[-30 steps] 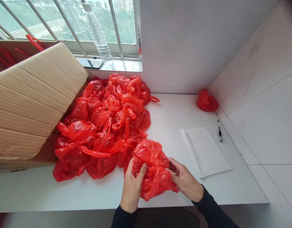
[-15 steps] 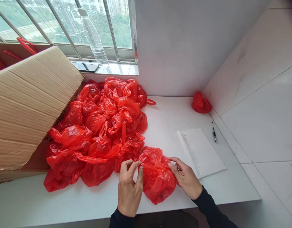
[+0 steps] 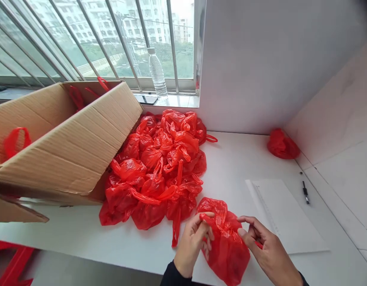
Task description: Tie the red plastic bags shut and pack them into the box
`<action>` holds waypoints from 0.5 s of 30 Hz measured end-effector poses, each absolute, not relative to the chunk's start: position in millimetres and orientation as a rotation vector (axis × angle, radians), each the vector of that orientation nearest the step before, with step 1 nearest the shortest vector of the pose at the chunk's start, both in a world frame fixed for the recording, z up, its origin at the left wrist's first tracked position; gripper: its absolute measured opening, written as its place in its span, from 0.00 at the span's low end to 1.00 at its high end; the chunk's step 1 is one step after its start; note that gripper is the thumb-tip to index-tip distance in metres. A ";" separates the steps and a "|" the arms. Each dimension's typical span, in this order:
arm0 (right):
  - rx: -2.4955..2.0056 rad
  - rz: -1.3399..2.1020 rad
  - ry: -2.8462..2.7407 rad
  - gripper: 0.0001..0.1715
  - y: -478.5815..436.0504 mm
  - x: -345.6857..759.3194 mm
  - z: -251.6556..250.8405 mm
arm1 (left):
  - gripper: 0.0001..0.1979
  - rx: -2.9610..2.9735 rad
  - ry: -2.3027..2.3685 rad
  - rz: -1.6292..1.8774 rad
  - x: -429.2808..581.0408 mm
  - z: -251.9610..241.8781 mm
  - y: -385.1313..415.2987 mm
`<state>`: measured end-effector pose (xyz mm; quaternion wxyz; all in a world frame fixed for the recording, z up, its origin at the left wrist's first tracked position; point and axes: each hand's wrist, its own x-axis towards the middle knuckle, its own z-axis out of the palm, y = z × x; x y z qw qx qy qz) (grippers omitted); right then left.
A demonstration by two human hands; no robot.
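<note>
On my screen I see a white surface [image 3: 237,159] against the wall. A big brown box [image 3: 78,149] sits on its left side. A heap of red bags [image 3: 159,155] lies beside the box. I see one red bag [image 3: 281,145] in the far right corner. White paper [image 3: 286,216] lies on the right, with a black pen [image 3: 305,193] near it.

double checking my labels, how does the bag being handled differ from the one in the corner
The handled bag lies close to the camera; the corner bag sits farther back. The left hand pinches the handled bag; no hand touches the corner bag. Both are red plastic.
</note>
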<state>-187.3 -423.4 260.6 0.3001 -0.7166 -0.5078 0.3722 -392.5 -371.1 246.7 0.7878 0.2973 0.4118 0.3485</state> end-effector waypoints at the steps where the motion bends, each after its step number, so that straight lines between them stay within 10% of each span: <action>1: -1.894 0.969 -1.345 0.27 -424.8 -188.8 259.5 | 0.25 0.662 0.895 0.756 -390.6 246.7 -371.8; 15: -1.942 1.102 -1.212 0.37 -421.2 -196.9 243.3 | 0.27 0.576 1.049 0.972 -413.8 232.9 -376.3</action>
